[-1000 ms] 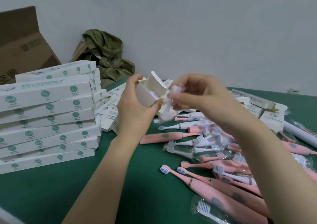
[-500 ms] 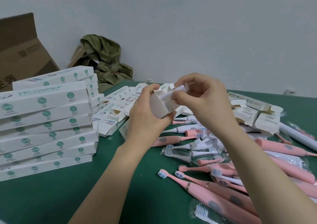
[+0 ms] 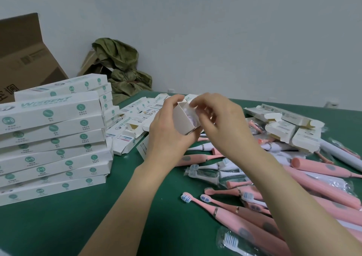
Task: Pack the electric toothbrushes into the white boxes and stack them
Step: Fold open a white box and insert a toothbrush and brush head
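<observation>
Two hands are up over the green table, meeting right in the middle of my view. The left hand grips a white box held clear of the table, thumb along its top edge and fingers curled underneath. The box is tilted, with its open end turned up and to the right. The right hand is at that open mouth with its fingers bent in tight. Thumb and forefinger pinch a clear-wrapped piece sitting in the opening. I can see it's pale and pinkish, but I can't tell more than that.

Off to the left, closed boxes stand stacked high in two columns. Behind the hands, more boxes lie scattered with their flaps open, and another cluster of open ones sits at far right. Pink toothbrushes sprawl loose across the right side, some crossing each other. Wrapped brush heads lie just below the hands, and a white toothbrush lies at the right edge. A brown carton and an olive cloth bundle sit against the wall.
</observation>
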Action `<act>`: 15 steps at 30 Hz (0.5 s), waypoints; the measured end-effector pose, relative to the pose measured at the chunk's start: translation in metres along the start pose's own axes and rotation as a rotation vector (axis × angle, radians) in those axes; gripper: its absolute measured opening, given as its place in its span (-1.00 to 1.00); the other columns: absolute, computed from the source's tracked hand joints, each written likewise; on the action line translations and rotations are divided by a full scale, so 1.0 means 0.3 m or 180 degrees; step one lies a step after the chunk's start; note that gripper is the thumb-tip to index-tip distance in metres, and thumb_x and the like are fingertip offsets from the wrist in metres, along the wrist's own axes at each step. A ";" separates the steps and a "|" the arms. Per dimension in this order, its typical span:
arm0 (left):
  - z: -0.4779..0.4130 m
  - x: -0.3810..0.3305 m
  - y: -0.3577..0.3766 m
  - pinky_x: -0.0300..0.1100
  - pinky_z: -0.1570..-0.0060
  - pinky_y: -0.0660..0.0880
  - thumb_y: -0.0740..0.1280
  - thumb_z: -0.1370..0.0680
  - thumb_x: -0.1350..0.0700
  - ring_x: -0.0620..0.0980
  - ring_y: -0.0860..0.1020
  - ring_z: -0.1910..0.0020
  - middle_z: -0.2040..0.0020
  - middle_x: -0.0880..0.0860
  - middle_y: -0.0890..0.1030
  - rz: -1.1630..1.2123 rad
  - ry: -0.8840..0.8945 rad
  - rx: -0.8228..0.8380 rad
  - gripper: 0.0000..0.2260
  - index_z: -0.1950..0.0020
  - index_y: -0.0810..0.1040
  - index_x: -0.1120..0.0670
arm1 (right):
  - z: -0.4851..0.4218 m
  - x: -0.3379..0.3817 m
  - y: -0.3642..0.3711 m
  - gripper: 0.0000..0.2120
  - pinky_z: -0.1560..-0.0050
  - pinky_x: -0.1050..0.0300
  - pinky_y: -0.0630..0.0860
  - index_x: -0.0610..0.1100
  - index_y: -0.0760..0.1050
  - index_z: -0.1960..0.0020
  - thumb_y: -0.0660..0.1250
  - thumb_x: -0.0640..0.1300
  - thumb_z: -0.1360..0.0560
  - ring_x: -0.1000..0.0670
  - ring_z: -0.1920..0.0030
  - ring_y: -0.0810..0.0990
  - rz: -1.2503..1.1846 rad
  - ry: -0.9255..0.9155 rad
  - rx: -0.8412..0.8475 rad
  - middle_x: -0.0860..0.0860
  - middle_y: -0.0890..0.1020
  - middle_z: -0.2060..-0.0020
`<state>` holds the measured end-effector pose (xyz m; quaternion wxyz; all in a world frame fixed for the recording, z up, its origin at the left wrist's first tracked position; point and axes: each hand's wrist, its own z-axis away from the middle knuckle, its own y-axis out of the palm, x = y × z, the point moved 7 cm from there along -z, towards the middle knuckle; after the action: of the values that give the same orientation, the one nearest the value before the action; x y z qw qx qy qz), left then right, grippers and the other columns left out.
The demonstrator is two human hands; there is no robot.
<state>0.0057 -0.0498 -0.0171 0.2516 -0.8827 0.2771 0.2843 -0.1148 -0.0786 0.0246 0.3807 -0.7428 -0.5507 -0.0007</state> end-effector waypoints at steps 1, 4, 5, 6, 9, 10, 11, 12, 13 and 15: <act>0.001 -0.001 0.002 -0.40 0.06 0.37 0.46 -0.28 -0.05 -0.21 0.45 -0.02 -0.06 -0.23 0.51 -0.0005 0.0008 0.0008 -0.45 -0.19 0.32 -0.28 | 0.004 0.005 0.025 -0.76 0.07 0.13 0.39 -0.15 0.59 -0.06 0.20 -0.32 -0.51 0.00 0.09 0.43 0.0141 -0.0077 0.0179 -0.05 0.49 0.10; -0.001 0.005 0.006 -0.41 0.13 0.34 0.40 -0.28 -0.04 -0.18 0.45 0.02 -0.01 -0.23 0.51 -0.0072 -0.0022 0.0006 -0.49 -0.18 0.33 -0.26 | 0.011 -0.005 0.080 -0.69 0.05 -0.02 0.41 -0.14 0.63 -0.06 0.16 -0.34 -0.51 -0.08 -0.02 0.35 0.0390 -0.0138 0.0642 -0.09 0.39 0.03; 0.000 0.005 0.007 -0.36 0.12 0.35 0.44 -0.29 -0.01 -0.18 0.45 0.00 0.00 -0.25 0.50 -0.0077 -0.0003 0.0016 -0.47 -0.20 0.34 -0.24 | 0.010 -0.011 0.077 -0.67 0.05 0.01 0.41 -0.11 0.63 -0.07 0.16 -0.35 -0.50 -0.07 -0.03 0.35 0.0283 -0.0067 0.0595 -0.07 0.39 0.03; -0.001 0.004 0.006 -0.34 0.09 0.37 0.47 -0.30 0.03 -0.19 0.45 -0.02 0.00 -0.27 0.49 -0.0061 0.0029 0.0016 -0.45 -0.21 0.34 -0.23 | 0.007 -0.017 0.059 -0.66 0.05 0.07 0.41 -0.09 0.62 -0.08 0.17 -0.36 -0.48 -0.05 -0.03 0.38 0.0109 0.0084 0.0390 -0.05 0.41 0.03; 0.002 -0.007 -0.003 -0.42 0.02 0.39 0.52 -0.30 0.01 -0.26 0.43 -0.05 -0.05 -0.35 0.45 -0.0004 0.0138 -0.0017 -0.39 -0.25 0.32 -0.23 | 0.008 -0.048 -0.032 -0.65 -0.08 0.17 0.42 -0.08 0.51 -0.22 0.28 -0.29 -0.47 0.00 -0.09 0.46 -0.0357 0.0532 -0.0619 -0.02 0.45 -0.08; 0.003 -0.012 -0.005 -0.44 0.00 0.39 0.52 -0.29 -0.02 -0.28 0.43 -0.06 -0.06 -0.36 0.44 0.0004 0.0169 -0.0012 -0.39 -0.25 0.32 -0.23 | 0.009 -0.065 -0.043 -0.61 -0.11 0.14 0.43 -0.08 0.43 -0.30 0.30 -0.24 -0.49 0.02 -0.11 0.47 -0.0459 0.0703 -0.0698 -0.01 0.46 -0.12; 0.003 -0.015 -0.006 -0.45 -0.02 0.39 0.51 -0.29 -0.04 -0.30 0.42 -0.08 -0.08 -0.37 0.43 0.0016 0.0193 0.0015 -0.38 -0.26 0.31 -0.23 | 0.006 -0.086 -0.037 -0.60 -0.10 0.14 0.44 -0.08 0.39 -0.34 0.30 -0.19 -0.51 0.06 -0.08 0.49 -0.0588 0.0890 -0.0579 -0.01 0.50 -0.12; 0.002 -0.017 -0.003 -0.44 -0.05 0.38 0.51 -0.29 -0.05 -0.32 0.40 -0.10 -0.10 -0.37 0.43 0.0038 0.0200 0.0081 -0.36 -0.28 0.30 -0.23 | 0.001 -0.096 -0.023 -0.66 -0.04 0.10 0.48 -0.11 0.42 -0.31 0.27 -0.15 -0.54 0.08 0.00 0.53 -0.0788 0.1037 -0.0354 -0.02 0.56 -0.04; 0.001 -0.016 0.005 -0.38 -0.10 0.39 0.52 -0.28 -0.05 -0.33 0.39 -0.13 -0.13 -0.35 0.42 0.0058 0.0190 0.0209 -0.31 -0.31 0.27 -0.25 | -0.001 -0.099 -0.006 -0.77 0.04 0.01 0.48 -0.20 0.49 -0.18 0.23 -0.15 -0.57 0.07 0.13 0.53 -0.0982 0.1113 -0.0119 -0.12 0.59 0.10; 0.002 -0.012 0.031 -0.23 -0.19 0.39 0.58 -0.26 -0.01 -0.23 0.37 -0.23 -0.23 -0.26 0.42 0.0014 0.0114 0.0601 -0.14 -0.38 0.13 -0.34 | -0.005 -0.094 -0.005 -0.73 0.23 -0.06 0.41 -0.40 0.47 0.08 0.15 -0.19 -0.59 -0.02 0.30 0.39 -0.1075 0.1095 -0.0085 -0.32 0.51 0.27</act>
<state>-0.0028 -0.0550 -0.0179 0.3281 -0.8593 0.3091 0.2416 -0.1264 -0.1023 0.0148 0.4535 -0.6340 -0.5942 -0.1982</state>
